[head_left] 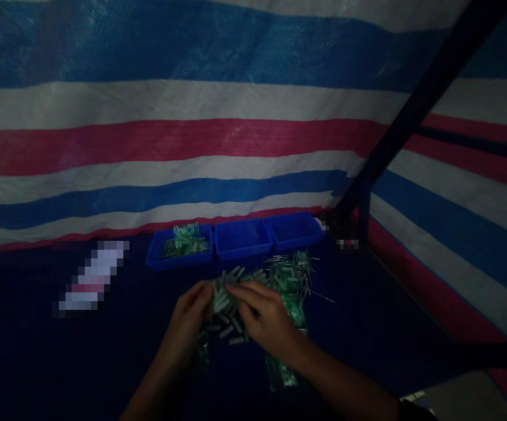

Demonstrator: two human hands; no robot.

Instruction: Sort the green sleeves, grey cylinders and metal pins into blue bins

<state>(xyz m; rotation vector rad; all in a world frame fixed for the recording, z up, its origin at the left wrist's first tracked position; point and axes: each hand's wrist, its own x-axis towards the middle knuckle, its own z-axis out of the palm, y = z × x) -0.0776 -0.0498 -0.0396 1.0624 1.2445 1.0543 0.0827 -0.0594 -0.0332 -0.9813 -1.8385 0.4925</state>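
- Pale short pieces (221, 301) lie heaped in front of you, between your hands and scattered on the dark blue table (126, 351).
- Your left hand (192, 304) bends inward at the heap's left side, thumb and fingers curled close against the pieces; it is too dark to tell whether they grip any.
- Your right hand (266, 313) reaches over from the other side, its fingertips at the same pieces, with a small gap between thumb and forefinger; you cannot tell here whether anything is pinched.
- Green packets (295, 310) lie just beside your right hand.
- Thin metallic rods (308, 272) spread beyond them.
- Farther off, three blue trays (241, 238) stand in a row; the left one holds green bags (186, 237).
- Behind them hangs a striped sheet (235, 137).
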